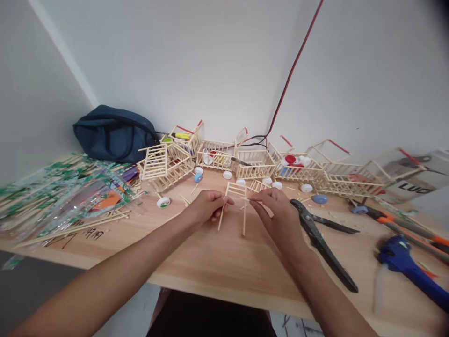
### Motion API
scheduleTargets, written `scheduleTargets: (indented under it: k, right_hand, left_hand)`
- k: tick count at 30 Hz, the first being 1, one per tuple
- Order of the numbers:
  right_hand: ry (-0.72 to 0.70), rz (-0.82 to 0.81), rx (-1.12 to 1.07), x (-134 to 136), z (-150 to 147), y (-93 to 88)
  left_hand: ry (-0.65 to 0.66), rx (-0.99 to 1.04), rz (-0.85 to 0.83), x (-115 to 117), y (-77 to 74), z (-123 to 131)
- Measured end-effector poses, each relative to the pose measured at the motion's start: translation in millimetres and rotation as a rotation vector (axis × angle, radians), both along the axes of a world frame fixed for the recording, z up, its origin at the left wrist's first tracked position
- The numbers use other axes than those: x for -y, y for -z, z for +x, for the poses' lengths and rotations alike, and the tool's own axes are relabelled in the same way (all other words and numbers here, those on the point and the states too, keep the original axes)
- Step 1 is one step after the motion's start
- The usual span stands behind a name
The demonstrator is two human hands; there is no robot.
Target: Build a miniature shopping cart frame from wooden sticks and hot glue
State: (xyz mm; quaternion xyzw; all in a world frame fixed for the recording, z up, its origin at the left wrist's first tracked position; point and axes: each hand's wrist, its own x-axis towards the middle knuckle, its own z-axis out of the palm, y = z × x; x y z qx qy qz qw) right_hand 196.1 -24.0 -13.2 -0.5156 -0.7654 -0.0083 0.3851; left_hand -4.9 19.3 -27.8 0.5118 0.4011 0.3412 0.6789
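A small frame of thin wooden sticks, with two long legs and short crosspieces near its far end, is held just above the table's middle. My left hand is closed, thumb and fingers pinching the frame's left leg. At the right leg, the thumb and forefinger of my right hand are pinched together by a crosspiece. Whether they grip the leg or a short stick there, I cannot tell. Beyond the frame lies a small stick grid.
Several stick-built carts with bottle-cap wheels line the wall. Bagged skewers and a dark blue bag are at left. Black-handled cutters, a blue glue gun and orange-handled pliers lie at right.
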Motion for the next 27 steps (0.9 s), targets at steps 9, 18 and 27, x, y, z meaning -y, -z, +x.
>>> scheduleTargets:
  k: [9, 18, 27]
  right_hand:
    - [0.074, -0.088, -0.083, -0.9, 8.4, 1.7]
    - [-0.027, -0.344, -0.392, 0.1, -2.9, 4.3]
    - [-0.179, -0.474, -0.599, 1.1, -17.6, 7.8]
  left_hand:
    - [-0.071, -0.116, 0.046, -5.6, 3.2, 0.0]
    - [-0.269, -0.466, 0.642, 2.9, -17.4, -3.2]
    - [-0.213, -0.029, 0.352, 25.6, -28.6, 21.6]
